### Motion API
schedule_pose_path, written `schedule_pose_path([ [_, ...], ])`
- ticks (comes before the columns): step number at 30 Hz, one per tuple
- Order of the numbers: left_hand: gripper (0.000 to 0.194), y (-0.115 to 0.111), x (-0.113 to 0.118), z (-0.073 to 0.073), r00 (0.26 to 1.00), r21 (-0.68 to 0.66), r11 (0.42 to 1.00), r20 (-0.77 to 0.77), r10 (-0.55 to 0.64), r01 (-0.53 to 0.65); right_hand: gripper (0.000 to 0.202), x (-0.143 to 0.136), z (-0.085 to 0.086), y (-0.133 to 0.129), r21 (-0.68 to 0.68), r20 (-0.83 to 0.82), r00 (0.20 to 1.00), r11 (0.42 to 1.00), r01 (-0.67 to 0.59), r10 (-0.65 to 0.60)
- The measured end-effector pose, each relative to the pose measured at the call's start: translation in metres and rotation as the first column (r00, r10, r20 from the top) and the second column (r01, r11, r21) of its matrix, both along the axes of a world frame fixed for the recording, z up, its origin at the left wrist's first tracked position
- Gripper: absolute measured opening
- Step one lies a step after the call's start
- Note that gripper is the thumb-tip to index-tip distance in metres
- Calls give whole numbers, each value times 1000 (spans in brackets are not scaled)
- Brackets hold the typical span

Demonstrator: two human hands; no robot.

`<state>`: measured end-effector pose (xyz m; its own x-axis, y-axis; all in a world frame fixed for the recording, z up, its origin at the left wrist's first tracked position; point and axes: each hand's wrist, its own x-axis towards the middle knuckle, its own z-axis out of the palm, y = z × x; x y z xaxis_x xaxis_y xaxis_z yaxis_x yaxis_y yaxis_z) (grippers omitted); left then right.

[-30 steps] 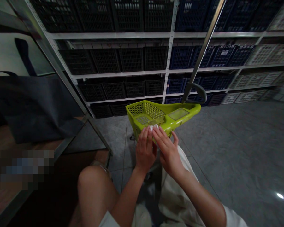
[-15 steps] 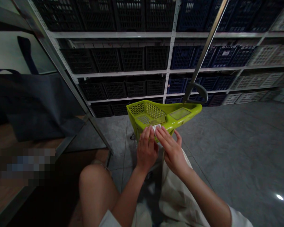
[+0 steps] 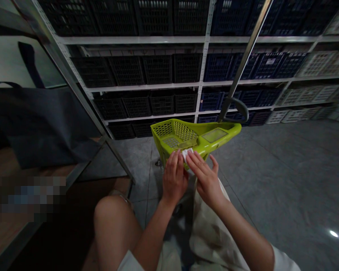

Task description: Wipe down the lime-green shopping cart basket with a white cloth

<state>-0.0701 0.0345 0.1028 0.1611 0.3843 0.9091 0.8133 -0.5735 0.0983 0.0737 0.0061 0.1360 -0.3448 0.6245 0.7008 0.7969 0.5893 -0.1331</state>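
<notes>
A lime-green plastic basket cart (image 3: pixel 220 136) with perforated walls stands on the floor in front of me. At its near rim is a small piece of white cloth or tissue (image 3: pixel 186 153), lying between my two hands. My right hand (image 3: pixel 205 175) presses the white piece against the rim with its fingers together and its thumb apart. Just left of it, my left hand (image 3: pixel 175 177) has its fingers close together on the near side of the rim, touching the white piece's edge. The undersides of both hands are hidden.
White shelves (image 3: pixel 147 88) with black, blue and white crates span the back. A dark bag (image 3: pixel 45 124) sits on a metal-framed table (image 3: pixel 70 177) at left. A metal pole (image 3: pixel 248 56) and dark handle (image 3: pixel 241 109) rise behind the cart. My knee (image 3: pixel 113 214) is lower left.
My right hand's fingers and the white piece have shifted very slightly to the right. My left hand and the cart look nearly the same.
</notes>
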Motion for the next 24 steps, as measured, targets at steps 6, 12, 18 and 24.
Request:
schedule_pose_path([
  [6,70,-2,0,4,1000,-12,1000,-2,-16,16,88,25,-2,28,27,-215,932,952,304,-291],
  [12,66,0,1,0,999,-22,999,39,-35,35,86,-13,6,-1,-31,-44,999,999,20,-21],
  [18,68,-3,-4,2,998,-56,996,15,-62,63,85,16,0,24,44,-199,959,976,213,-201],
  [24,68,-2,1,1,998,-41,998,32,-55,56,85,4,3,15,27,-156,974,985,170,-164],
])
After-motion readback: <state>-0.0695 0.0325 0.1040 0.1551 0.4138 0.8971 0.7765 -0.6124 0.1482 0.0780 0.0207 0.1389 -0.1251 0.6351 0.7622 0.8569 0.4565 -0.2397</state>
